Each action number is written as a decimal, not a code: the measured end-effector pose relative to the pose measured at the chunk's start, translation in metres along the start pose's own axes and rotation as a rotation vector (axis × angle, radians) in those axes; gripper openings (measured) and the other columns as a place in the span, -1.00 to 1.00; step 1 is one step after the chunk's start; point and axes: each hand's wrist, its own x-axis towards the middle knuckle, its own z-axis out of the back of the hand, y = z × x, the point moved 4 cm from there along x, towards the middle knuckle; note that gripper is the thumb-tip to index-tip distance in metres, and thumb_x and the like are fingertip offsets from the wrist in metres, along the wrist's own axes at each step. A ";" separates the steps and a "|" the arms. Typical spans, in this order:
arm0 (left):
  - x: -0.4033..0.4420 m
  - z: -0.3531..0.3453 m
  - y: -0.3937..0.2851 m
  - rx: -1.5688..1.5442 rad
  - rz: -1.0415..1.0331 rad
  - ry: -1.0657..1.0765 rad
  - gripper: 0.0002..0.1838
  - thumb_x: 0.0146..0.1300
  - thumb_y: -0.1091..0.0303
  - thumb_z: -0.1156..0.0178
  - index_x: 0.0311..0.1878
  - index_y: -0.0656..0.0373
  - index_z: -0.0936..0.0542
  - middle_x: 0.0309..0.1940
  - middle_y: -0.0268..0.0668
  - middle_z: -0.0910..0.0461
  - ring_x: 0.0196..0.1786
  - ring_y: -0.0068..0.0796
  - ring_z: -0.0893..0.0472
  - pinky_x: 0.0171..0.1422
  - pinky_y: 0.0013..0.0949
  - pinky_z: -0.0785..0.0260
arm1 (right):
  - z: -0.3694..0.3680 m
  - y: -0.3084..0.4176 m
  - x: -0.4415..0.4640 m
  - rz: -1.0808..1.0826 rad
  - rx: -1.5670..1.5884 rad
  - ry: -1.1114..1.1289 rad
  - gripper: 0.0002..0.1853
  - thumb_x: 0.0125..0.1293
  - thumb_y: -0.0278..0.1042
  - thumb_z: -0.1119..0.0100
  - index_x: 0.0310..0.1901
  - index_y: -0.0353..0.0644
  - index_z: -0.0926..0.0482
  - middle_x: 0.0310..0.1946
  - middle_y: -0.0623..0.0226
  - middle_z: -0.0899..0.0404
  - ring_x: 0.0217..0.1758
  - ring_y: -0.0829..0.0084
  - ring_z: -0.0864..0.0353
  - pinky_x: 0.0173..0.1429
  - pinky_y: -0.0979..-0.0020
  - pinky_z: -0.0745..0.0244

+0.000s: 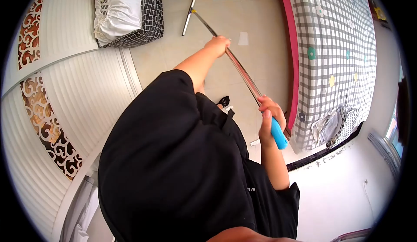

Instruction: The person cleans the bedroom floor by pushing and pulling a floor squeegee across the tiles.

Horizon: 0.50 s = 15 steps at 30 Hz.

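Note:
A floor squeegee runs diagonally across the view, with a metal pole point(243, 73), a blue grip point(278, 134) and a long narrow blade head point(190, 12) on the tiles at the top. My left hand point(218, 46) is wrapped round the upper part of the pole, nearer the head. Lower and to the right, my right hand point(272, 115) is closed round the pole where the blue grip begins. The end of the grip sticks out below that hand. A yellow piece shows where the pole joins the head.
A black-and-white checked laundry basket point(150, 18) with a white drawstring top stands at upper left. White sliding wardrobe doors point(93, 85) line the left side. On the right is a bed with a checked cover point(334, 68). Beige tiles point(256, 7) lie between; a dark shoe point(223, 101) shows below me.

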 end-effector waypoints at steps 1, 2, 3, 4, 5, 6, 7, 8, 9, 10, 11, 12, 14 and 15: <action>-0.002 -0.014 -0.016 0.012 -0.014 0.054 -0.82 0.24 0.34 -0.11 -0.12 -0.12 -0.63 0.19 -0.30 -0.51 0.26 0.02 -0.42 0.26 -0.07 -0.39 | 0.015 -0.002 -0.014 -0.012 -0.009 -0.020 -0.92 0.36 -0.55 0.01 -0.30 -0.32 -0.45 -0.30 0.14 -0.57 -0.01 0.12 -0.64 0.34 -0.05 -0.37; -0.006 -0.027 -0.032 0.011 -0.016 0.052 -0.82 0.24 0.34 -0.11 -0.12 -0.12 -0.63 0.19 -0.30 -0.51 0.26 0.02 -0.42 0.26 -0.07 -0.39 | 0.029 -0.003 -0.030 -0.010 -0.010 -0.019 -0.92 0.36 -0.55 0.01 -0.30 -0.32 -0.45 -0.30 0.14 -0.57 -0.01 0.12 -0.64 0.34 -0.05 -0.37; -0.013 -0.040 -0.050 0.018 0.005 0.108 -0.81 0.25 0.32 -0.11 -0.11 -0.14 -0.63 0.20 -0.31 -0.51 0.28 0.04 -0.40 0.28 -0.05 -0.38 | 0.044 -0.004 -0.045 -0.027 -0.011 -0.065 -0.91 0.37 -0.53 0.02 -0.30 -0.32 -0.45 -0.29 0.14 -0.57 0.00 0.13 -0.63 0.35 -0.05 -0.37; -0.020 -0.055 -0.066 0.025 0.025 0.163 -0.80 0.25 0.29 -0.11 -0.10 -0.16 -0.64 0.21 -0.32 -0.50 0.31 0.05 -0.38 0.29 -0.03 -0.37 | 0.058 -0.002 -0.061 -0.043 -0.011 -0.112 -0.90 0.38 -0.51 0.03 -0.29 -0.32 -0.45 -0.28 0.13 -0.57 0.01 0.14 -0.63 0.35 -0.04 -0.36; -0.027 -0.072 -0.081 0.025 0.021 0.162 -0.80 0.25 0.29 -0.11 -0.10 -0.16 -0.64 0.21 -0.32 -0.50 0.31 0.05 -0.38 0.29 -0.03 -0.37 | 0.070 0.001 -0.077 -0.109 -0.076 -0.146 -0.79 0.45 -0.32 0.06 -0.30 -0.25 -0.43 -0.27 0.15 -0.53 0.03 0.12 -0.59 0.31 -0.01 -0.36; -0.033 -0.093 -0.094 0.026 -0.007 0.167 -0.83 0.23 0.33 -0.13 -0.13 -0.14 -0.62 0.16 -0.29 -0.51 0.25 0.07 -0.40 0.26 -0.03 -0.37 | 0.081 0.005 -0.093 -0.104 -0.078 -0.149 -0.79 0.45 -0.32 0.06 -0.30 -0.25 -0.43 -0.27 0.15 -0.53 0.03 0.12 -0.59 0.31 -0.01 -0.36; -0.040 -0.109 -0.109 0.029 -0.037 0.173 -0.84 0.21 0.36 -0.15 -0.16 -0.12 -0.61 0.11 -0.26 -0.52 0.19 0.09 -0.42 0.23 -0.03 -0.37 | 0.095 0.004 -0.112 -0.149 -0.049 -0.233 -0.78 0.46 -0.30 0.06 -0.30 -0.25 -0.43 -0.28 0.16 -0.53 0.03 0.11 -0.58 0.32 0.01 -0.35; -0.047 -0.124 -0.121 0.030 -0.046 0.171 -0.84 0.21 0.36 -0.15 -0.16 -0.12 -0.61 0.11 -0.26 -0.52 0.19 0.09 -0.42 0.23 -0.03 -0.37 | 0.110 0.004 -0.131 -0.193 -0.019 -0.318 -0.78 0.46 -0.29 0.07 -0.29 -0.25 -0.44 -0.28 0.17 -0.52 0.03 0.10 -0.57 0.32 0.02 -0.33; -0.056 -0.141 -0.136 0.040 -0.047 0.258 -0.82 0.22 0.37 -0.15 -0.13 -0.13 -0.59 0.14 -0.26 -0.50 0.21 0.13 -0.39 0.27 0.01 -0.34 | 0.122 0.007 -0.150 -0.208 0.010 -0.345 -0.78 0.47 -0.29 0.08 -0.32 -0.21 -0.41 -0.28 0.19 -0.51 0.08 0.10 -0.53 0.36 0.04 -0.27; -0.064 -0.158 -0.148 0.050 -0.051 0.348 -0.80 0.23 0.38 -0.16 -0.10 -0.14 -0.58 0.16 -0.27 -0.48 0.24 0.18 -0.37 0.31 0.05 -0.31 | 0.132 0.009 -0.167 -0.205 0.004 -0.356 -0.78 0.47 -0.29 0.08 -0.32 -0.21 -0.41 -0.28 0.19 -0.51 0.08 0.10 -0.53 0.36 0.04 -0.27; -0.070 -0.172 -0.157 0.052 -0.065 0.355 -0.80 0.23 0.38 -0.16 -0.10 -0.14 -0.58 0.16 -0.27 -0.48 0.24 0.18 -0.37 0.31 0.05 -0.31 | 0.141 0.010 -0.185 -0.235 0.048 -0.411 -0.79 0.47 -0.30 0.08 -0.33 -0.19 -0.39 -0.28 0.20 -0.50 0.09 0.11 -0.52 0.36 0.05 -0.27; -0.077 -0.189 -0.164 0.103 -0.082 0.413 -0.78 0.23 0.40 -0.16 -0.09 -0.14 -0.57 0.16 -0.25 -0.47 0.24 0.21 -0.37 0.32 0.09 -0.29 | 0.150 0.011 -0.202 -0.265 0.091 -0.465 -0.79 0.46 -0.31 0.08 -0.35 -0.17 -0.37 -0.28 0.21 -0.49 0.11 0.12 -0.51 0.36 0.06 -0.27; -0.090 -0.215 -0.179 0.153 -0.109 0.470 -0.77 0.23 0.43 -0.16 -0.07 -0.14 -0.57 0.15 -0.24 -0.47 0.24 0.24 -0.36 0.33 0.14 -0.27 | 0.162 0.013 -0.230 -0.275 0.097 -0.499 -0.80 0.46 -0.33 0.10 -0.37 -0.15 -0.33 -0.28 0.22 -0.48 0.13 0.13 -0.49 0.35 0.07 -0.27; -0.096 -0.226 -0.185 0.201 -0.135 0.500 -0.76 0.22 0.45 -0.16 -0.08 -0.13 -0.56 0.13 -0.23 -0.48 0.23 0.20 -0.39 0.34 0.16 -0.25 | 0.168 0.013 -0.244 -0.288 0.106 -0.526 -0.80 0.46 -0.32 0.10 -0.36 -0.15 -0.33 -0.28 0.23 -0.48 0.13 0.13 -0.49 0.35 0.08 -0.27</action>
